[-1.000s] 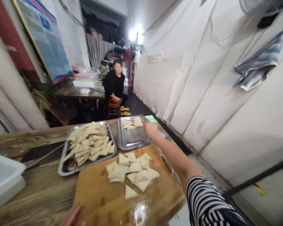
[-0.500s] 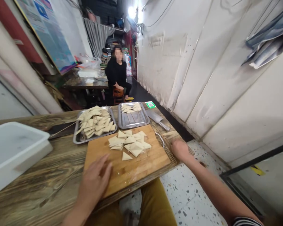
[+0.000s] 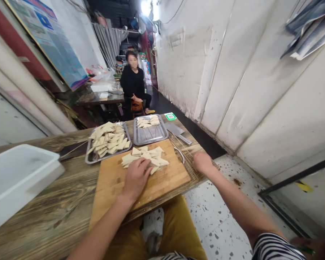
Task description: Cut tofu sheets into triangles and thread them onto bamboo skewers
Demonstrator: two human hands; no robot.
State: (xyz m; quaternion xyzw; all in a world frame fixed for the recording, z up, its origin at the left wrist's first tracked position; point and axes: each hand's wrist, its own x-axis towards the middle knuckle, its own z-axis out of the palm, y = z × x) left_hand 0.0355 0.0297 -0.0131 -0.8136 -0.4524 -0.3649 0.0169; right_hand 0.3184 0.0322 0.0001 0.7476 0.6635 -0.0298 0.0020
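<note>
My left hand point(image 3: 137, 177) is over the front of a heap of pale, flat triangular slices point(image 3: 154, 156) on the wooden cutting board point(image 3: 111, 187). Its thumb and fingers are bent together around a slice at the near edge, which they mostly cover. My right hand point(image 3: 202, 162) is closed above thin wooden skewers point(image 3: 188, 160) lying along the board's right side. Its fingertips are hidden, so what it pinches does not show. Beside the skewers, the board's pale loop handle point(image 3: 181, 154) sticks out.
Behind the board are a metal tray point(image 3: 90, 157) piled with skewered slices and another tray point(image 3: 151, 137) holding a few. A cleaver point(image 3: 178, 132) lies by the skewers. At left stands a white tub point(image 3: 24, 180). A person point(image 3: 134, 81) sits farther back.
My left hand has moved from the board's left edge, forward and right, onto the slices, covering the lone front triangle. My right hand stays over the skewers. The view has shifted slightly.
</note>
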